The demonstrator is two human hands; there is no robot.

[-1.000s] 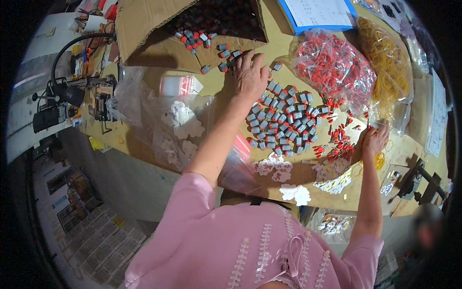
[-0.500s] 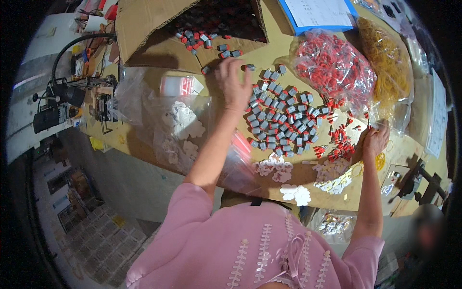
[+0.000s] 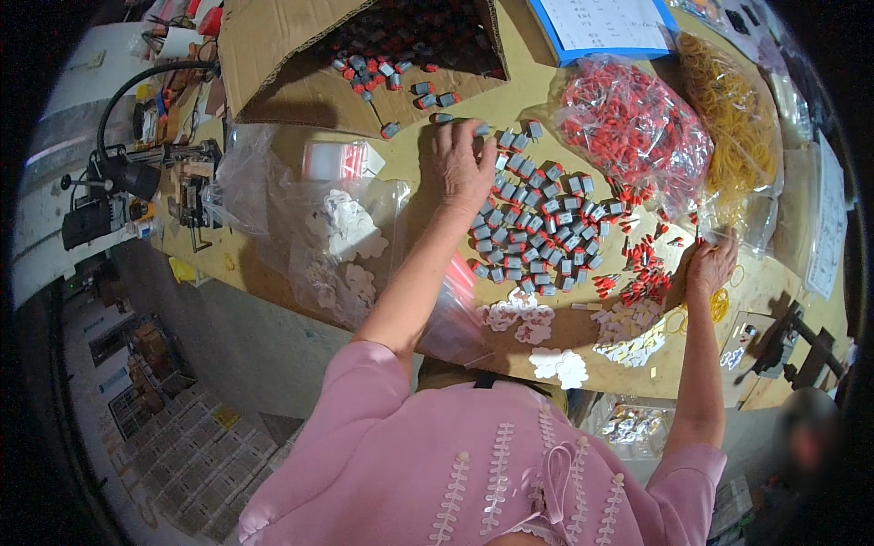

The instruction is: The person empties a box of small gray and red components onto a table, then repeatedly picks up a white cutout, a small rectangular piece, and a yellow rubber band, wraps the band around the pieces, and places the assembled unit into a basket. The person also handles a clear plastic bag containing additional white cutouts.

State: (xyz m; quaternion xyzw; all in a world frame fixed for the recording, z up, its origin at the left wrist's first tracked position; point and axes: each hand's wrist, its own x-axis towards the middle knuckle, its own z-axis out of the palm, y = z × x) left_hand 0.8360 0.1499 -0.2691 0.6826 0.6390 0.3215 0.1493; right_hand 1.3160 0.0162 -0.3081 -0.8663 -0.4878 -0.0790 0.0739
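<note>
My left hand (image 3: 466, 171) lies palm down at the upper left of a spread of small grey motors with red ends (image 3: 537, 223). Its fingers are parted and touch the table among a few of these motors; one motor (image 3: 442, 117) sits just beyond the fingertips. Under the palm the view is hidden. On the right, my right hand (image 3: 712, 264) rests on the table with fingers stretched forward, beside a scatter of small red-tipped pieces (image 3: 646, 268) and close to the clear plastic of a bag. I see nothing held in it.
A cardboard box (image 3: 300, 96) spills more motors at the far left. Behind stand a bag of red parts (image 3: 628, 118) and a bag of yellow rubber bands (image 3: 733, 118). White scalloped cards (image 3: 560, 366) lie near the front edge; a black lamp (image 3: 137, 177) stands left.
My left hand has moved slightly right and come down onto the table, its fingers reaching the motors near the edge of the spread. My right hand stays in place.
</note>
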